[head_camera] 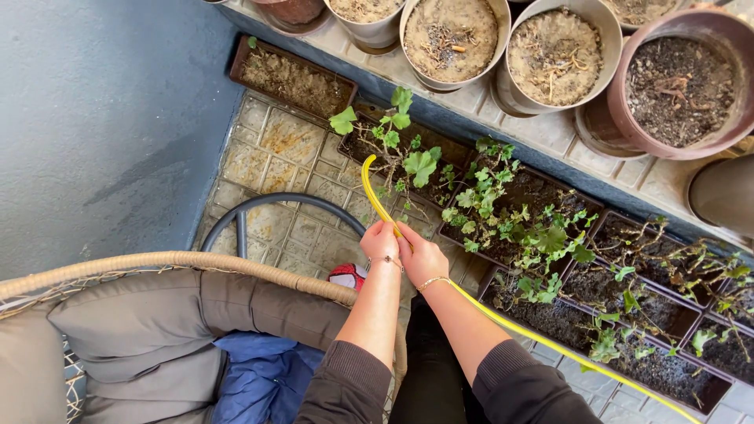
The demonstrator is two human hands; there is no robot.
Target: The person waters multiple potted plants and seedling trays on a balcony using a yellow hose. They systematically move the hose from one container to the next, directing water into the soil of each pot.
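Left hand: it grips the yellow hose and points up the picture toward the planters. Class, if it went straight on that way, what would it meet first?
Probably the leafy plant in the dark rectangular planter, past the hose tip; the left hand sits higher, so depth is unclear.

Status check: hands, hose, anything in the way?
Left hand and right hand both gripping yellow hose. Nozzle end over leafy planter. Nothing blocking it.

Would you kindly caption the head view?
Both hands, left hand and right hand, hold a thin yellow hose over leafy rectangular planters.
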